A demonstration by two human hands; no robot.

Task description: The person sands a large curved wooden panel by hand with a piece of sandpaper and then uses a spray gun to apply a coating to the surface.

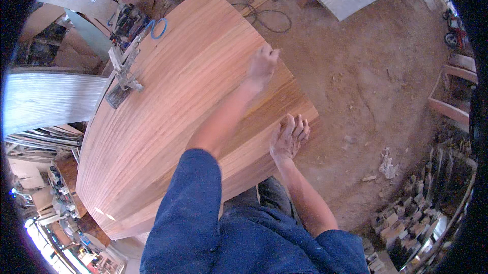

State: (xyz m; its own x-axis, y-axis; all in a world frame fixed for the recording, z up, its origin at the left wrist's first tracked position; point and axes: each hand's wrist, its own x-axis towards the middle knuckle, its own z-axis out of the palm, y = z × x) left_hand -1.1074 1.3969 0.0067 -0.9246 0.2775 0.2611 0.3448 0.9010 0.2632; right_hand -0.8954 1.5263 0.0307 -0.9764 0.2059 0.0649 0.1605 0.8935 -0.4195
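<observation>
The board (173, 101) looks heavy, stiff, best held edgewise, left and right; left hand (263, 64) curled, contents unclear, right hand (288, 139) loosely spread.

The panel (178, 88) is showing smooth, matt wood; the near shirt (274, 238) is looking like matt cloth. Right, the floor (356, 96) is appearing rough; left, a ribbed sheet (51, 99) is shining.

Panel (178, 76) center, tool (124, 77) on its left edge. Cable (291, 22) on floor (356, 96) beyond panel. Block pile (406, 226) at lower right.
</observation>
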